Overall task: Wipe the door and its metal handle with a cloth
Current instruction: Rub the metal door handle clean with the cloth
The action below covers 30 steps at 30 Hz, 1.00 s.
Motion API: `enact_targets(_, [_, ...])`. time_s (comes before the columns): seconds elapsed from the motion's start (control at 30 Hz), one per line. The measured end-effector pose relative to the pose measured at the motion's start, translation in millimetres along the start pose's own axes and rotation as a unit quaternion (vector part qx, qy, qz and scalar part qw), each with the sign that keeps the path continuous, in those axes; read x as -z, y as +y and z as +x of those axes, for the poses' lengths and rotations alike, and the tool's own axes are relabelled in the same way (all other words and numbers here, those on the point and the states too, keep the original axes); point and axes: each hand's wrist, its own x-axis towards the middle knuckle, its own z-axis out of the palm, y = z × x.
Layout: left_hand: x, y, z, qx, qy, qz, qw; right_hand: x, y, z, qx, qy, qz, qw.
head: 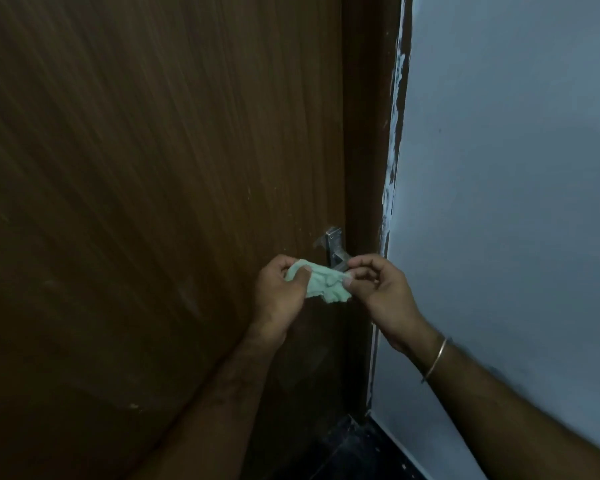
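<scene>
Step in hand looks like cloth prep or re-bunching right at the handle; wipe contact not confirmed.

- Crumpled pale green cloth (317,282) is stretched between both hands, directly in front of the lower end of the silver metal lever handle (335,249). Can't tell whether cloth touches the metal.
- Left hand (278,292): fingers curled round the cloth's left end, thumb pressed across it. Gripping.
- Right hand (381,289): thumb and fingertips (350,276) pinch the cloth's right edge, remaining fingers loosely curled. Thin metal bangle (435,358) on that wrist.
- Handle sits at the right edge of the dark brown wood-grain door (153,168), roughly 12 o'clock from the cloth. Brown door frame (364,133) just beyond, at 1 o'clock; grey-blue painted wall (516,168) off at 3 o'clock, with paint smeared along the frame edge.

Next move, my read: wrap the cloth over the lever, close one hand round it, and run along its length. Keep pressure light so the lever doesn't unlatch. The door panel from 9 to 12 o'clock needs broad strokes; pale scuffs are visible there.
</scene>
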Motion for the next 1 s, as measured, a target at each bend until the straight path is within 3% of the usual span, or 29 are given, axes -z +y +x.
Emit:
enact_targets(0.1, [16.0,7.4,0.9,-0.005,-0.031,-0.010,0.999,-3.7,-2.8,-3.3,0.067,-0.009,-0.138,0.988])
enact_targets(0.2, [26.5,15.6,-1.9,0.086,-0.086,-0.146,0.982,-11.3,-3.5,-5.7,0.110,0.006,-0.287,0.952])
enact_targets(0.27, [28.8,18.5,-3.7,0.142,-0.132,-0.211,0.958,-15.3,-0.6,-9.3,0.109,-0.040,-0.332,0.936])
enact_targets(0.37, [28.5,17.7,-5.9,0.179,-0.157,-0.244,0.940,-24.5,6.1,-21.8,0.018,-0.126,-0.207,0.970])
enact_targets(0.5, [25.8,13.5,-4.5,0.175,-0.146,-0.238,0.944,-32.8,6.4,-27.5,0.014,-0.044,-0.110,0.993])
enact_targets(0.63, [20.8,13.1,-4.1,0.122,-0.138,-0.245,0.952,-31.9,-4.5,-23.5,0.025,-0.013,-0.087,0.996])
enact_targets(0.73, [12.8,12.4,-10.5,0.068,-0.139,-0.161,0.975,-24.6,-9.7,-18.3,0.028,-0.005,-0.075,0.997])
enact_targets(0.87, [6.7,7.1,-17.3,0.068,-0.205,-0.141,0.966,-13.6,-10.9,-13.6,-0.058,-0.045,0.041,0.996])
enact_targets(1.0, [6.9,1.6,-18.8,0.063,-0.212,-0.149,0.964,-7.4,-10.2,-11.5,-0.103,-0.079,0.135,0.982])
